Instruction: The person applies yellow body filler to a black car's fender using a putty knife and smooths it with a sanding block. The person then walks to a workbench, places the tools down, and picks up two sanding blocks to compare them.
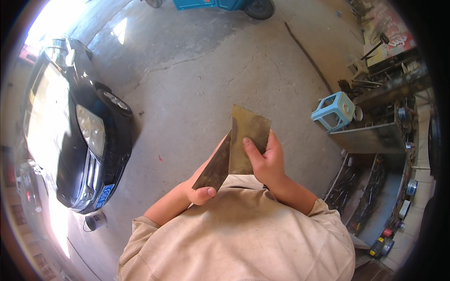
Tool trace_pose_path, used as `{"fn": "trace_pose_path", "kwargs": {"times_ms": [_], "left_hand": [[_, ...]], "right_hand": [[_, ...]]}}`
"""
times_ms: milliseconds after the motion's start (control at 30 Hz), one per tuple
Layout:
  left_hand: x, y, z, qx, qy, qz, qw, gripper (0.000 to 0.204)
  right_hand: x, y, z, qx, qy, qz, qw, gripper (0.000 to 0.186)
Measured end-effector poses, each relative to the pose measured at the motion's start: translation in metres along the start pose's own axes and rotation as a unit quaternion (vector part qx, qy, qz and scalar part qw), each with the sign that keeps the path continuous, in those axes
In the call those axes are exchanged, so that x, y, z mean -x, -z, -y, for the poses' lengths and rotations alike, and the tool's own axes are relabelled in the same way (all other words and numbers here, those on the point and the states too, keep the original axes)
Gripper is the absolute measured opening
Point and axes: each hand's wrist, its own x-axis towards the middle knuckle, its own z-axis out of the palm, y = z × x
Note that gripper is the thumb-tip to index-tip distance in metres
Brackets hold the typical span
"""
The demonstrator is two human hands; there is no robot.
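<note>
In front of my chest I hold two flat, stained plates that look like metal. My left hand (pixel 202 194) is closed on the lower end of a dark brown plate (pixel 213 164), its thumb across the near corner. This plate slants up and to the right. My right hand (pixel 268 161) grips a yellowish-brown rectangular plate (pixel 244 129) from its right side, thumb lying flat on its face. The plates' edges meet or nearly meet in the middle; whether they touch I cannot tell. Most fingers of both hands are hidden behind the plates.
A black car (pixel 89 122) stands on the left, with a small bucket (pixel 95 221) by its front. On the right, a light blue plastic stool (pixel 335 111) rests on a metal workbench (pixel 370 138) with tools around it. A blue vehicle (pixel 211 4) is at the far end of the concrete floor (pixel 187 103).
</note>
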Motion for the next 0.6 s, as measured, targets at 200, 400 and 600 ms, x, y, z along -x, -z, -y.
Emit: {"fn": "trace_pose_path", "kwargs": {"times_ms": [200,400,600], "left_hand": [[-0.009,-0.002,-0.017,-0.006,0.044,0.01,0.999,0.116],[-0.015,0.005,-0.012,0.013,0.039,0.044,0.998,0.116],[-0.014,0.014,-0.018,0.029,0.054,0.051,0.997,0.114]], "right_hand": [[-0.006,0.006,0.002,0.031,0.035,0.009,0.999,0.029],[-0.008,0.012,-0.002,0.04,0.045,0.016,0.998,0.03],[-0.01,0.016,0.002,0.068,0.051,0.03,0.996,0.03]]}}
